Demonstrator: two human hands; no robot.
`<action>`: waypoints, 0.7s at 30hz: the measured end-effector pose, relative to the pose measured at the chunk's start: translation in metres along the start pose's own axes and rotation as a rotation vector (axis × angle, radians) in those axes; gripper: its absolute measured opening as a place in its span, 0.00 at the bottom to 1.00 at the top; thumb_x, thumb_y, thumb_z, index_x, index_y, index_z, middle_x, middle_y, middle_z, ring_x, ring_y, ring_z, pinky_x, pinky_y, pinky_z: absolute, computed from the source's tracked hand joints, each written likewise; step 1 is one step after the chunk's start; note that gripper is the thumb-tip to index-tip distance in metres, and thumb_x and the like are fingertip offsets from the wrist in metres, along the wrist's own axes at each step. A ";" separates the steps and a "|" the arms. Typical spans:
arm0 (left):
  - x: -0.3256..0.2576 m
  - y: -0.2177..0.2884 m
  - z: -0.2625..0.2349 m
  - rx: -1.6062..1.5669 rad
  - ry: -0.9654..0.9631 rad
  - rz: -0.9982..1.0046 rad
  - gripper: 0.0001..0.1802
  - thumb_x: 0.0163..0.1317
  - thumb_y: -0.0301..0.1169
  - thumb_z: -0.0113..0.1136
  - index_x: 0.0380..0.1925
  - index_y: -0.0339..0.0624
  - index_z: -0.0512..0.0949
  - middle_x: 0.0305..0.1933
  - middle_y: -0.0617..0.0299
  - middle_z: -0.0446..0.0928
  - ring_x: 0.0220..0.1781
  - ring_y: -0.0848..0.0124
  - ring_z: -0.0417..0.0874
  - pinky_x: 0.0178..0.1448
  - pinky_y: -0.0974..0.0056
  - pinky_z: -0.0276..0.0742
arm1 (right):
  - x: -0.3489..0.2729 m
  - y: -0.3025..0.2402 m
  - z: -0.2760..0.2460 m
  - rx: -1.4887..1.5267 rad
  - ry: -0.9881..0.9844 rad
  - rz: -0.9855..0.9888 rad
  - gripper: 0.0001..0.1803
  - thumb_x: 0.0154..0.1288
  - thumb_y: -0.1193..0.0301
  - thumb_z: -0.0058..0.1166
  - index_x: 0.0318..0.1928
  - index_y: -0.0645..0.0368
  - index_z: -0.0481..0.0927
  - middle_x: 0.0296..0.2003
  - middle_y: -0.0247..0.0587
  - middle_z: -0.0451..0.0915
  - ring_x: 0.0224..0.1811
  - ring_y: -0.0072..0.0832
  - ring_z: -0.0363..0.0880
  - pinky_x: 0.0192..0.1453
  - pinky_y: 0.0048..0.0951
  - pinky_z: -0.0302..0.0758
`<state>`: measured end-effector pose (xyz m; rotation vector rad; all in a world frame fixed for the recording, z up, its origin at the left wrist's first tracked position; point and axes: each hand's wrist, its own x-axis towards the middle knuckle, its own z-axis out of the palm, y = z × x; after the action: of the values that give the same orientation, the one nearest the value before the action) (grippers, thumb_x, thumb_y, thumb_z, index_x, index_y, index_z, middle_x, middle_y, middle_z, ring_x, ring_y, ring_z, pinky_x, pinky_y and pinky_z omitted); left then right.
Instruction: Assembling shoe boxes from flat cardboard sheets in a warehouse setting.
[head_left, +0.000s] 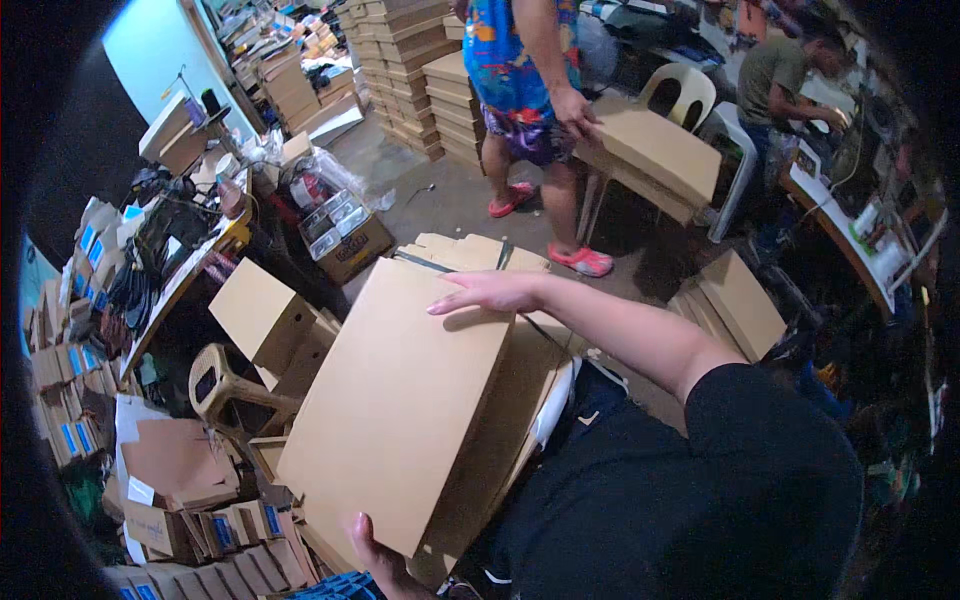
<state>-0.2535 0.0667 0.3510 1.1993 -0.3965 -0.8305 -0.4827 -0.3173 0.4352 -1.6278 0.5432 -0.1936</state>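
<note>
A closed brown cardboard box (pixel 390 390) lies tilted in front of me, over a pile of flattened cardboard (pixel 530 390) with a dark strap (pixel 425 262) across it. My right hand (pixel 490 292) rests on the box's far right part, fingers stretched out and apart. At the near edge, my left hand (pixel 380 560) grips the box; its thumb shows against the cardboard and the other fingers are hidden below.
Left stand an open box (pixel 262 315), a plastic stool (pixel 215 385) and cluttered shelving. Ahead, a person in a bright shirt (pixel 515 50) touches boxes (pixel 655 150) on a chair. Another person (pixel 790 85) sits far right. Tall box stacks (pixel 395 70) stand behind. More boxes (pixel 740 300) lie right.
</note>
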 end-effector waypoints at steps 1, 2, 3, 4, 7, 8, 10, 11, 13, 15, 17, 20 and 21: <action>-0.003 0.004 0.002 -0.063 -0.047 0.005 0.24 0.71 0.40 0.49 0.58 0.33 0.75 0.60 0.51 0.77 0.64 0.62 0.77 0.68 0.53 0.72 | -0.001 0.007 0.003 -0.015 0.097 -0.022 0.52 0.61 0.39 0.62 0.74 0.61 0.63 0.71 0.48 0.66 0.70 0.33 0.68 0.73 0.35 0.65; -0.003 0.002 -0.005 -0.062 -0.050 0.004 0.24 0.71 0.40 0.49 0.58 0.33 0.75 0.60 0.51 0.77 0.64 0.62 0.77 0.68 0.53 0.72 | -0.003 0.006 0.008 -0.030 0.190 -0.042 0.52 0.61 0.39 0.62 0.75 0.59 0.61 0.69 0.46 0.69 0.68 0.31 0.70 0.72 0.35 0.66; -0.002 -0.003 -0.015 -0.025 -0.105 0.119 0.25 0.71 0.40 0.48 0.58 0.32 0.75 0.60 0.50 0.77 0.64 0.59 0.77 0.68 0.53 0.72 | -0.007 0.003 0.008 -0.030 0.191 -0.042 0.52 0.61 0.39 0.62 0.75 0.59 0.61 0.69 0.46 0.69 0.68 0.31 0.70 0.72 0.35 0.66; -0.005 0.004 -0.009 0.012 -0.147 0.235 0.25 0.70 0.39 0.48 0.59 0.31 0.75 0.60 0.49 0.77 0.64 0.57 0.77 0.67 0.52 0.73 | -0.015 -0.012 0.014 0.116 0.126 -0.044 0.53 0.62 0.40 0.63 0.77 0.58 0.57 0.70 0.45 0.68 0.70 0.32 0.68 0.73 0.36 0.65; -0.003 -0.009 -0.028 0.272 -0.115 0.431 0.29 0.66 0.39 0.52 0.60 0.28 0.74 0.60 0.44 0.77 0.64 0.52 0.77 0.64 0.49 0.75 | -0.019 -0.017 0.017 0.304 -0.027 0.060 0.56 0.62 0.42 0.63 0.79 0.57 0.50 0.73 0.45 0.63 0.73 0.34 0.65 0.76 0.38 0.61; -0.001 -0.015 -0.041 0.780 -0.052 0.697 0.31 0.64 0.40 0.53 0.61 0.27 0.73 0.60 0.43 0.77 0.63 0.51 0.77 0.63 0.48 0.76 | -0.014 -0.012 0.018 0.348 -0.107 0.172 0.58 0.62 0.42 0.64 0.80 0.56 0.47 0.74 0.45 0.60 0.74 0.35 0.62 0.77 0.38 0.59; 0.002 -0.011 -0.033 0.444 0.004 0.531 0.34 0.63 0.43 0.54 0.63 0.28 0.71 0.61 0.43 0.76 0.63 0.51 0.77 0.62 0.48 0.76 | -0.020 0.003 0.021 0.255 0.018 -0.069 0.58 0.62 0.45 0.66 0.80 0.57 0.47 0.75 0.44 0.59 0.77 0.35 0.57 0.79 0.37 0.55; -0.002 -0.007 -0.027 0.113 0.024 0.345 0.37 0.61 0.46 0.56 0.65 0.29 0.70 0.62 0.43 0.76 0.63 0.51 0.77 0.62 0.48 0.77 | -0.022 0.008 0.018 0.244 0.000 -0.078 0.58 0.62 0.45 0.66 0.80 0.57 0.47 0.75 0.44 0.59 0.77 0.35 0.57 0.79 0.37 0.55; -0.014 0.014 -0.009 -0.019 0.072 0.292 0.40 0.61 0.48 0.56 0.67 0.30 0.66 0.63 0.43 0.74 0.63 0.51 0.77 0.62 0.48 0.77 | -0.023 0.015 0.018 0.118 0.039 -0.276 0.60 0.61 0.47 0.69 0.80 0.60 0.45 0.76 0.45 0.56 0.79 0.35 0.52 0.81 0.36 0.51; -0.022 0.053 0.012 -0.069 -0.108 0.268 0.49 0.60 0.54 0.56 0.74 0.33 0.55 0.69 0.42 0.67 0.66 0.51 0.74 0.67 0.46 0.74 | -0.023 0.003 0.028 0.019 -0.008 -0.309 0.62 0.60 0.47 0.69 0.80 0.61 0.42 0.77 0.46 0.53 0.80 0.35 0.50 0.81 0.36 0.49; -0.028 0.073 0.046 -0.146 0.008 0.313 0.52 0.59 0.54 0.58 0.77 0.41 0.50 0.70 0.43 0.65 0.67 0.49 0.73 0.67 0.43 0.74 | -0.021 -0.017 0.036 -0.158 -0.110 -0.276 0.68 0.57 0.45 0.71 0.80 0.61 0.36 0.79 0.49 0.45 0.81 0.37 0.46 0.83 0.37 0.45; -0.013 0.072 0.040 -0.156 0.050 0.557 0.58 0.56 0.53 0.63 0.80 0.50 0.43 0.72 0.44 0.63 0.68 0.48 0.71 0.68 0.42 0.73 | -0.019 -0.019 0.031 -0.342 -0.174 -0.221 0.69 0.55 0.43 0.71 0.80 0.58 0.35 0.80 0.49 0.43 0.82 0.39 0.44 0.83 0.38 0.43; -0.006 0.067 0.029 -0.080 -0.001 0.752 0.61 0.54 0.52 0.67 0.80 0.51 0.41 0.73 0.45 0.62 0.68 0.49 0.72 0.69 0.43 0.72 | -0.019 -0.033 0.032 -0.214 -0.203 -0.468 0.73 0.51 0.39 0.72 0.81 0.54 0.35 0.80 0.48 0.41 0.83 0.40 0.42 0.84 0.41 0.41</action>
<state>-0.2531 0.0601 0.4241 0.8704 -0.7463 -0.1913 -0.4779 -0.2789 0.4661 -1.9417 0.0192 -0.3192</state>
